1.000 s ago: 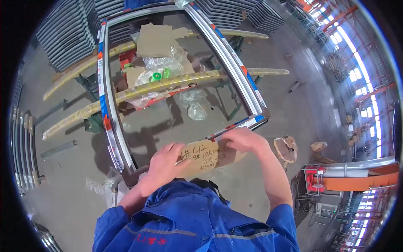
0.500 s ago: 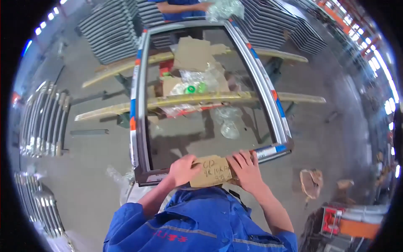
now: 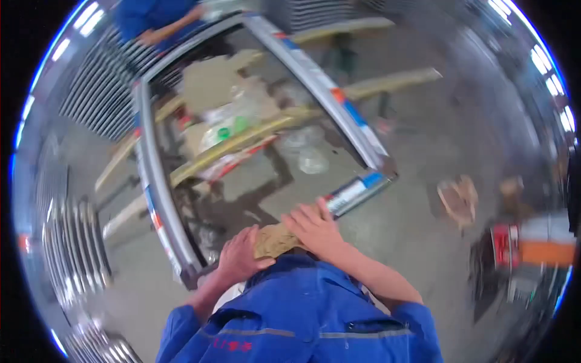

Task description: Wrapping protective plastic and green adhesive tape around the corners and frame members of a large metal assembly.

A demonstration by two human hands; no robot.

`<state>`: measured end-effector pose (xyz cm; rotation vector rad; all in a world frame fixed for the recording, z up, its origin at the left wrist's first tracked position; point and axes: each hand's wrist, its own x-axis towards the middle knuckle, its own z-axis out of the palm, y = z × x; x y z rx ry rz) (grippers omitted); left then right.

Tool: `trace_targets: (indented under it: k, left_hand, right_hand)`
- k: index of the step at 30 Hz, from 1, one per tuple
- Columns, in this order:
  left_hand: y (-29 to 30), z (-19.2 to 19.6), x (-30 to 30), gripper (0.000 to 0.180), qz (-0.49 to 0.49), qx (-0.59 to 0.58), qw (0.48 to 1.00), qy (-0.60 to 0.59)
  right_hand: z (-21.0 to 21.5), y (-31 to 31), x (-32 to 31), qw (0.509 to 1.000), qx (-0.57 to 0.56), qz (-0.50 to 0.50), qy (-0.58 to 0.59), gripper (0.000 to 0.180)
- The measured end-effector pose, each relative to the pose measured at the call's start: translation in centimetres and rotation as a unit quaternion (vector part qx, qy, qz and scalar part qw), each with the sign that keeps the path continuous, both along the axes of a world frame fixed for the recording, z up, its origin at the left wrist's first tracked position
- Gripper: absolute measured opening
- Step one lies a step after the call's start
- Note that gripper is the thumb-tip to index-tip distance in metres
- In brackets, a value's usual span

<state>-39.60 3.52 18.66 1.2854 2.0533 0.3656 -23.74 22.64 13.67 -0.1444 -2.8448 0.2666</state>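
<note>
A large rectangular window frame (image 3: 315, 75), grey with blue, orange and white strips along its sides, rests across yellowish padded bars. A brown cardboard piece (image 3: 273, 241) with handwriting is folded over its near rail, at my waist. My left hand (image 3: 239, 257) grips the cardboard's left end, thumb on the near side. My right hand (image 3: 315, 227) clasps its right end, fingers bent over the rail. What lies under the cardboard is hidden, as are parts of both palms.
Across the frame stands a co-worker in a blue sleeve (image 3: 136, 18), arms by the far end. Below the opening lie cardboard sheets (image 3: 209, 85), clear plastic and green tape rolls (image 3: 224, 133). Stacked metal profiles (image 3: 75, 254) stand left. Crumpled brown paper (image 3: 458, 199) lies on the floor at right.
My view has swung, so the frame now slants to the upper left and the co-worker appears farther left. Both hands keep hold of the cardboard and look closer together.
</note>
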Motion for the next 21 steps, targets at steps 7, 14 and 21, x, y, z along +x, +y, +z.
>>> trace_targets:
  k: [7, 14, 21]
  left_hand:
    - [0.2, -2.9, 1.8, 0.093, -0.003, 0.003, 0.989, 0.151]
    - [0.1, -2.9, 3.0, 0.089, 0.001, 0.008, 0.973, 0.229]
    - [0.3, -2.6, 2.8, 0.079, 0.028, -0.024, 0.98, 0.197]
  right_hand:
    - [-0.3, -2.1, 1.4, 0.987, 0.003, -0.121, 0.102, 0.068]
    - [0.0, -3.9, 7.5, 0.789, -0.574, -0.219, -0.014, 0.047]
    - [0.2, -2.3, 6.3, 0.735, -0.615, -0.275, -0.077, 0.045]
